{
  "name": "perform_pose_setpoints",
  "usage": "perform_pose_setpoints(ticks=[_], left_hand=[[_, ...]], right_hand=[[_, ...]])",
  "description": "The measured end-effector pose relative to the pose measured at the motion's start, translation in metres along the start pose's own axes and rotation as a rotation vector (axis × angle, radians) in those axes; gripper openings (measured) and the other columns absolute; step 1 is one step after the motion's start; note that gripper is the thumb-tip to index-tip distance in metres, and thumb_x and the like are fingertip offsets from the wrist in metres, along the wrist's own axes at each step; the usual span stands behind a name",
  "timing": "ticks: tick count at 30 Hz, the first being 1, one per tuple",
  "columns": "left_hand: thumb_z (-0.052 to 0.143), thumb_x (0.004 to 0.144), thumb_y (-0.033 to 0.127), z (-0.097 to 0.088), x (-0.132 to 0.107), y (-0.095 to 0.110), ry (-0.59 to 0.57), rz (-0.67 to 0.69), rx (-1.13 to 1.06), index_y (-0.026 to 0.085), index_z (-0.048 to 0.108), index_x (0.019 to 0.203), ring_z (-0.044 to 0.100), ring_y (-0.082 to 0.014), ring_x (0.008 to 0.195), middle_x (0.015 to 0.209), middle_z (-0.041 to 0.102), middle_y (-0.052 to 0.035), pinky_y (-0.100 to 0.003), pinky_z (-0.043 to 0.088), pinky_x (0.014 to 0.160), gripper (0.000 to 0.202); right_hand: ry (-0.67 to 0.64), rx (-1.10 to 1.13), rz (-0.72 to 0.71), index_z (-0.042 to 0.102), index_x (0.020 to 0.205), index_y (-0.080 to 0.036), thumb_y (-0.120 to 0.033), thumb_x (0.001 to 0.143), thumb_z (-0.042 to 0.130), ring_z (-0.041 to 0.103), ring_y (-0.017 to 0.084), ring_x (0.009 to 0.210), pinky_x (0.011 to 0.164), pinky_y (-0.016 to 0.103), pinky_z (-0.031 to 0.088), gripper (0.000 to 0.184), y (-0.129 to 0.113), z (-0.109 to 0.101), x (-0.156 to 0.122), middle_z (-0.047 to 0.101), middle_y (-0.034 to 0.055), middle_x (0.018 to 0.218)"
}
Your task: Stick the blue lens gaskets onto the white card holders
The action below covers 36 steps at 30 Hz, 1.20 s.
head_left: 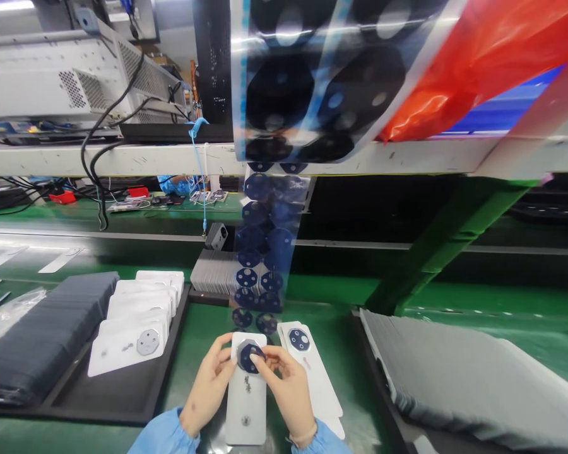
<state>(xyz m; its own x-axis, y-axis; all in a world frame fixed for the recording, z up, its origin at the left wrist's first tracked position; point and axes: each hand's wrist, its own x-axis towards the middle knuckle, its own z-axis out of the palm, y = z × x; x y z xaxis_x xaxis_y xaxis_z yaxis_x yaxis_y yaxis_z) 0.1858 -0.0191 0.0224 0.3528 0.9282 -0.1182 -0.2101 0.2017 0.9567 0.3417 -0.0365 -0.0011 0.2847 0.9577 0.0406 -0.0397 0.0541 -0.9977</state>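
Observation:
A white phone back cover [246, 400] with dark printed marks lies upright in front of me on the green bench. My left hand [209, 383] is closed on its upper left edge. Between the thumb and fingers of my right hand [288, 386] is a dark blue round sticker [247, 357] with holes, lying over the cover's camera ring and a little to its right. Just beyond my right hand, more white back covers [319, 378] overlap on the bench; the top one carries a dark sticker. A clear strip of dark stickers [258, 296] hangs down behind my hands.
On the left, a black tray [108, 403] holds fanned white covers [142, 315] and a long row of dark sheets [52, 334]. A row of grey sheets [468, 372] fills a tray at right. A white shelf beam [170, 161] crosses above, with red plastic [483, 69] hanging over it.

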Motion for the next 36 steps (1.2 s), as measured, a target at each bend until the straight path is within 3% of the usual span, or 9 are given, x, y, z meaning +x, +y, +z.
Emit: perform_pose_setpoints(ticks=[10, 25, 36], left_hand=[[0.067, 0.084, 0.039, 0.0046, 0.0, 0.0063, -0.051, -0.035, -0.04, 0.021, 0.049, 0.119, 0.07, -0.0239, 0.087, 0.108, 0.072, -0.0124, -0.032, 0.052, 0.076, 0.043], [0.069, 0.081, 0.041, 0.0063, -0.0002, 0.0089, -0.013, -0.042, -0.027, 0.019, 0.049, 0.117, 0.07, -0.0239, 0.084, 0.102, 0.074, -0.0117, -0.03, 0.053, 0.07, 0.046], [0.065, 0.085, 0.038, 0.0028, 0.0006, 0.0048, -0.06, -0.049, -0.027, 0.019, 0.047, 0.12, 0.07, -0.0241, 0.086, 0.107, 0.072, -0.0124, -0.032, 0.052, 0.073, 0.043]], right_hand=[[0.027, -0.037, -0.042, 0.069, 0.077, -0.017, -0.041, 0.069, 0.076, 0.055, 0.018, 0.063, 0.059, 0.028, 0.047, 0.026, -0.0051, 0.0001, -0.0006, 0.064, 0.0037, 0.068], [0.025, -0.073, -0.047, 0.069, 0.079, -0.016, -0.041, 0.071, 0.075, 0.05, 0.016, 0.06, 0.059, 0.029, 0.046, 0.027, -0.0041, -0.0007, 0.0004, 0.06, 0.0018, 0.065], [0.041, -0.108, -0.064, 0.069, 0.078, -0.017, -0.042, 0.071, 0.074, 0.05, 0.016, 0.058, 0.058, 0.029, 0.047, 0.027, -0.0067, -0.0008, -0.0009, 0.061, 0.0023, 0.065]])
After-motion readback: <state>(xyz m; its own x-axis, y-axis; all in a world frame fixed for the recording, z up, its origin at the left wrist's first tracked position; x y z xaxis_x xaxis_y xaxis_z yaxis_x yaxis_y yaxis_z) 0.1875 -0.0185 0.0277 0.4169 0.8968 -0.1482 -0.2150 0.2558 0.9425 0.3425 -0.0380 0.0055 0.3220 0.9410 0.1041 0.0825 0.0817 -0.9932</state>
